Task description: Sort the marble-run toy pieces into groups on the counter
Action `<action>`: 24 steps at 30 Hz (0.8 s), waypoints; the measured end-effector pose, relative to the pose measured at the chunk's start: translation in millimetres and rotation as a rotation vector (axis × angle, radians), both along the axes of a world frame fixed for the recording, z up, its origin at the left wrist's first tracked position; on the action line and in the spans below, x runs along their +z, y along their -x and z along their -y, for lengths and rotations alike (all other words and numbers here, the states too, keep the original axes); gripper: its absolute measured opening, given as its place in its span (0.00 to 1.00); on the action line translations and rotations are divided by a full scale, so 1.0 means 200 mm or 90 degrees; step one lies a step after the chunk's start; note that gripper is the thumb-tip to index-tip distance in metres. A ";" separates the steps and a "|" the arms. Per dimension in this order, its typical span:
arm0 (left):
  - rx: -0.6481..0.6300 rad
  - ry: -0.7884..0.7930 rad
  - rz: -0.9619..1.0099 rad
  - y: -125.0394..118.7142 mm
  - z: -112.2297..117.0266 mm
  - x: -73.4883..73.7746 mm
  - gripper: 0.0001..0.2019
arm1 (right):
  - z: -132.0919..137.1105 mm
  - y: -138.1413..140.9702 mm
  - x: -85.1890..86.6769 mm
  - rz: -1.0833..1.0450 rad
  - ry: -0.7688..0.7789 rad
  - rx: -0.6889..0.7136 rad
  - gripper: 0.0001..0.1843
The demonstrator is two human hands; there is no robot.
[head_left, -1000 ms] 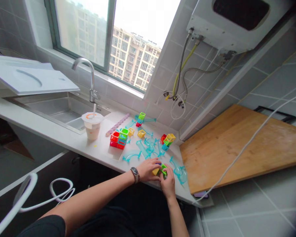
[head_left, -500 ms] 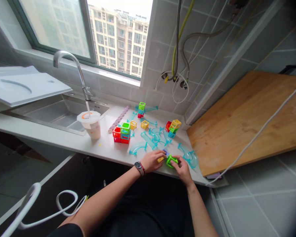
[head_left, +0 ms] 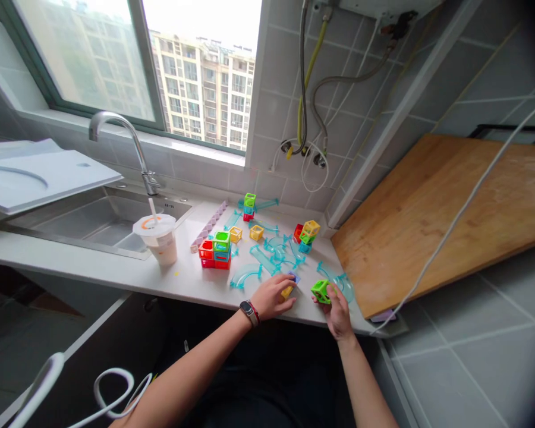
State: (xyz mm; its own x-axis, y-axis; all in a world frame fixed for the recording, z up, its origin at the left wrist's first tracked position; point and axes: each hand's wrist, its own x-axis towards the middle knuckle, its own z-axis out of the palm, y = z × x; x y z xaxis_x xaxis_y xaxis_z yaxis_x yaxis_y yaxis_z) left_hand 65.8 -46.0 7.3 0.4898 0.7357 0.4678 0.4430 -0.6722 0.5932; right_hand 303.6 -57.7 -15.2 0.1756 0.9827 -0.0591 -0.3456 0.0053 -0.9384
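The hands are apart. The right hand (head_left: 338, 312) grips a green block (head_left: 321, 292) over the counter (head_left: 189, 279) by one side, apparently keeping other faces clear. The left hand (head_left: 270, 298) covers a yellow block (head_left: 287, 292), presumably steadying it; closure cannot be confirmed. Beyond, turquoise tracks (head_left: 265, 260) lie within reach.

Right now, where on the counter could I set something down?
The strip of counter in front of the sink, left of the cup, looks bare. A narrow gap separates the left hand from the green block in the right hand. Beyond the hands it's crowded: teal pieces lie near two yellow cubes.
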 end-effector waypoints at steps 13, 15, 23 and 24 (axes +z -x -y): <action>0.257 -0.077 -0.018 0.31 0.04 0.11 0.10 | 0.00 0.03 0.03 0.052 -0.085 0.017 0.28; 0.277 -0.073 -0.079 0.36 0.00 0.07 0.14 | -0.01 0.02 0.04 0.062 -0.081 0.025 0.29; 0.293 -0.096 -0.163 0.41 -0.04 -0.07 0.14 | 0.12 0.15 0.16 0.017 -0.105 0.177 0.19; 0.286 -0.100 -0.163 0.41 -0.04 -0.07 0.13 | 0.14 0.21 0.18 0.019 -0.110 0.228 0.20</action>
